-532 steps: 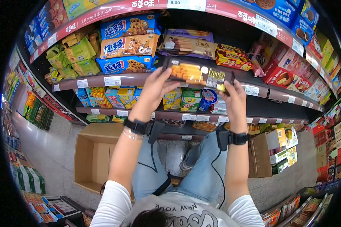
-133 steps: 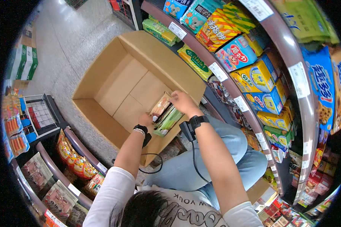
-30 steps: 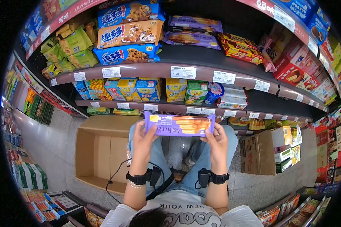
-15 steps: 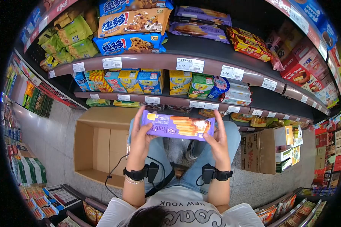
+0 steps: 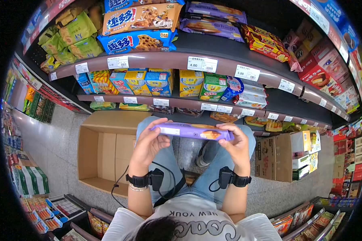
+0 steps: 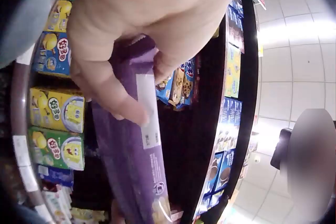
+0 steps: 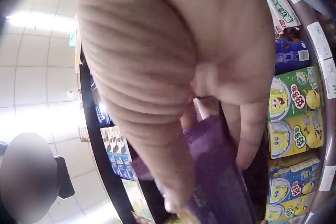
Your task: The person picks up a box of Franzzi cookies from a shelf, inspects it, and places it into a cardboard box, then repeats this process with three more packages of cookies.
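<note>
Both hands hold a purple Franzzi biscuit pack (image 5: 191,132) level above the knees, in front of the shelves. My left hand (image 5: 148,141) grips one end; in the left wrist view its fingers (image 6: 113,90) lie over the purple wrapper beside a white label strip (image 6: 148,109). At the other end, the right hand (image 5: 237,145) pinches the pack between thumb and fingers. The right wrist view has that thumb (image 7: 170,174) lying along the wrapper (image 7: 212,166). One narrow side of the pack faces the head camera, with part of the biscuit picture showing.
More purple packs (image 5: 213,29) lie on the shelf ahead, between blue and orange cookie packs (image 5: 138,20) and red-yellow packs (image 5: 265,43). An open cardboard box (image 5: 104,156) stands on the floor at left. Another carton (image 5: 274,156) with boxed goods stands at right.
Earlier, a dark Franzzi pack was held, then packs were handled in the cardboard box. Within the last second the purple pack has turned from its broad face to its narrow side; the left fingers have curled.
</note>
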